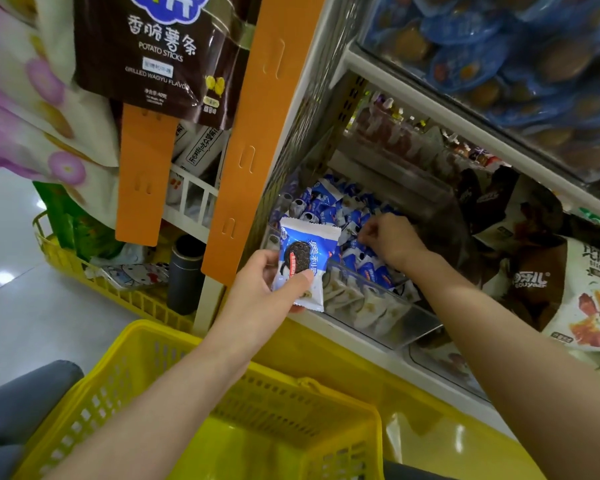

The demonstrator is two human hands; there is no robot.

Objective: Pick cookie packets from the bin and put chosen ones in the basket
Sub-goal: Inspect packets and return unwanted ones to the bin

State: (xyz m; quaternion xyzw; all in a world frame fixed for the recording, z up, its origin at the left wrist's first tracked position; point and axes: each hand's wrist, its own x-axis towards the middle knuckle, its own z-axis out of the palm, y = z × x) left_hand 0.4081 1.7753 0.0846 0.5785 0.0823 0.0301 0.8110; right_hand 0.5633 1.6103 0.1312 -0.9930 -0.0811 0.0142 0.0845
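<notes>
My left hand [257,289] grips a blue-and-white cookie packet [303,258] showing a dark sandwich cookie, held upright in front of the bin's left corner. The clear plastic bin [406,317] on the shelf holds several similar packets [340,209]. My right hand [392,242] reaches into the bin from the right, its fingers curled down among the packets; whether it grips one is hidden. A yellow plastic basket [136,368] sits below my arms, its inside bare where visible.
An orange hanging strip [253,133] and a brown potato-sticks bag [153,53] hang left of the bin. A second yellow basket [94,275] with goods stands on the floor. Blue snack tubs [499,64] fill the upper shelf; snack bags [586,299] lie right.
</notes>
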